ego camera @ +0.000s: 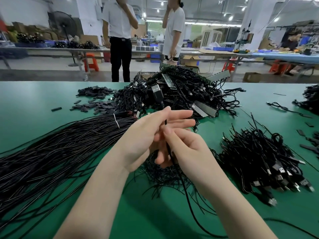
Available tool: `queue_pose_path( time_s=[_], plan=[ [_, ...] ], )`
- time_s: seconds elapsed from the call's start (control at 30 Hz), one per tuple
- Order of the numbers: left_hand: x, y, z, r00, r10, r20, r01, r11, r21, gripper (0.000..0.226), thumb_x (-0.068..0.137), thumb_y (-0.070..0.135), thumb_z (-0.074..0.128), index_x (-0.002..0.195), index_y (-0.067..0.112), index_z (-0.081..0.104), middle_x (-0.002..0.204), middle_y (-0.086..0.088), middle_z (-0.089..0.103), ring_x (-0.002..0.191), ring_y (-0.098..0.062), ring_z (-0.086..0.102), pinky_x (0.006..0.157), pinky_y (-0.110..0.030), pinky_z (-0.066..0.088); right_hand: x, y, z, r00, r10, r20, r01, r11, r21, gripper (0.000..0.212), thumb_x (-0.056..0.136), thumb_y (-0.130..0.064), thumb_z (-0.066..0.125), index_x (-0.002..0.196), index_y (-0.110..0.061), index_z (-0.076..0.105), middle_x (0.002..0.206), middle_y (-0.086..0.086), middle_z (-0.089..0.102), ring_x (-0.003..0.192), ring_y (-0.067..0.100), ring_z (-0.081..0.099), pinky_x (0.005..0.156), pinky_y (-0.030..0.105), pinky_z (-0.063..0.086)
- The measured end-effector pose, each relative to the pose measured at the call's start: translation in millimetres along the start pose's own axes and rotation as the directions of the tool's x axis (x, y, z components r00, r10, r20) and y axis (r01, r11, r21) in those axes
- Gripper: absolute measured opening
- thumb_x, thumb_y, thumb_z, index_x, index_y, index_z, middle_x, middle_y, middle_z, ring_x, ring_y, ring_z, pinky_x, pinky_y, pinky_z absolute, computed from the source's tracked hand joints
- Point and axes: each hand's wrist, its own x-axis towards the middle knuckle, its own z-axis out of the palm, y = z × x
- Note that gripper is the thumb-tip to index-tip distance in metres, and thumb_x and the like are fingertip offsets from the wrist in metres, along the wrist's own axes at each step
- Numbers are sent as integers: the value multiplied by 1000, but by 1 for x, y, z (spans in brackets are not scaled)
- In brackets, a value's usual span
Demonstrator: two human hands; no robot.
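USB cable (157, 96) at frame centre, plug end up. Left hand (148, 137) thumb pinned it against straight fingers. Right hand (188, 149) pinched it lower, thumb hidden. Cable's far end lost near bottom edge.

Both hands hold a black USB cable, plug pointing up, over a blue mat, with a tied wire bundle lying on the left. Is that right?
Not quite: the mat is green, not blue, as the head view shows. The left hand and right hand do hold the USB cable, plug up, and the tied wire bundle lies on the left.
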Motion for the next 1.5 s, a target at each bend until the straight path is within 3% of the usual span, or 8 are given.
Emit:
queue_pose_path(
  time_s=[0.3,0.6,0.8,0.97,1.1,1.2,1.33,1.5],
  plan=[
    [-11,17,-19,982,-54,181,119,922,-368,43,88,41,42,89,19,79,85,-5,77,77,-17,74,65,-27,58,5,33,-39,833,374,408,-294,923,-247,40,90,-52,53,65,-23,64,52,-4,50,46,10,47,51,19,41],
    [4,-9,-7,844,-479,242,318,809,494,45,106,38,19,101,30,63,106,5,73,84,-2,70,82,-20,49,0,-11,-86,962,260,83,-251,962,-107,40,86,-51,55,61,-20,60,51,-7,29,45,10,21,44,18,22],
    [3,-2,-13,998,-41,47,54,954,-295,48,92,39,38,124,12,62,125,-6,67,119,-17,62,96,-29,52,-4,-9,-41,907,58,417,-129,981,143,26,99,-27,44,105,-14,65,58,-7,44,48,8,38,50,16,35],
    [-9,19,-13,996,17,90,23,903,-430,45,92,38,40,88,17,79,90,-5,76,85,-17,73,75,-29,59,4,31,-35,788,316,528,-319,944,-89,32,97,-44,48,81,-22,65,54,-9,39,47,8,33,48,19,31],
    [-11,23,-7,975,-134,175,109,984,143,47,94,33,43,55,19,67,52,-3,63,51,-18,63,55,-22,51,10,30,-64,917,362,166,-290,893,-343,45,78,-61,59,57,-24,43,52,-8,35,47,11,28,48,21,27],
    [-7,18,-1,886,-410,217,198,758,621,48,98,33,43,62,17,71,60,-2,70,55,-7,65,56,-16,47,7,9,-81,960,278,16,-271,944,-188,44,78,-61,56,54,-25,49,50,-9,32,46,12,24,47,21,25],
    [-6,2,-5,993,-107,44,73,875,478,35,105,38,32,108,35,67,102,14,75,96,2,68,85,-19,50,-4,-20,-70,975,121,186,-144,983,117,28,95,-39,52,87,-22,73,54,-8,35,45,9,28,47,19,27],
    [-3,14,-4,1000,-16,-25,5,914,-406,50,93,39,37,114,9,70,114,-8,72,106,-17,69,85,-26,57,-6,-5,-36,843,98,530,-188,975,118,25,103,-28,40,102,-24,64,60,-6,42,49,10,39,52,17,37]
  ],
)
